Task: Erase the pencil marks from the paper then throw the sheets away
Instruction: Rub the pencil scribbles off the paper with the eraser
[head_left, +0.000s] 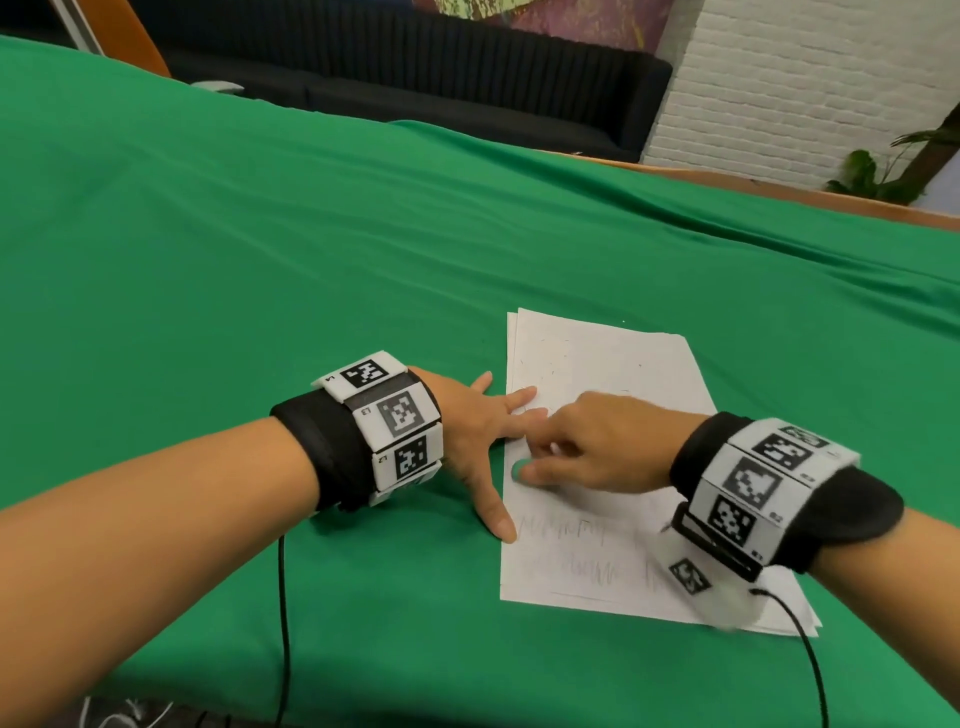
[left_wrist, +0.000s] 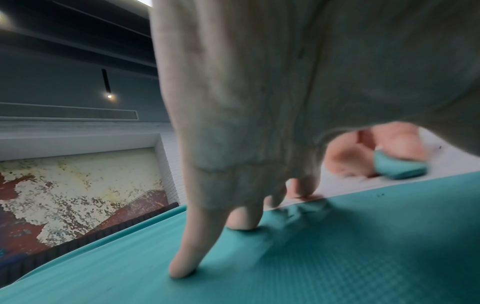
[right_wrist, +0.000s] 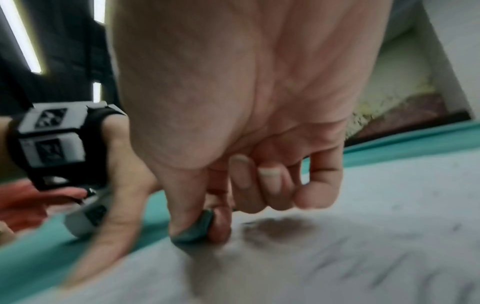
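Observation:
A small stack of white paper sheets (head_left: 602, 364) lies on the green cloth, with grey pencil scribbles (head_left: 566, 532) across its near part. My right hand (head_left: 587, 447) pinches a small teal eraser (head_left: 518, 470) between thumb and forefinger and presses it on the top sheet near the left edge. The eraser (right_wrist: 193, 228) also shows in the right wrist view, and the eraser (left_wrist: 398, 166) in the left wrist view. My left hand (head_left: 483, 431) lies spread and flat, fingertips on the paper's left edge, thumb (head_left: 501, 522) beside the scribbles.
The green cloth (head_left: 260, 260) covers a wide table around the sheets. A black sofa (head_left: 467, 88) and a white brick wall (head_left: 805, 93) stand beyond the far edge. Black cables (head_left: 283, 623) hang from both wrist bands over the near edge.

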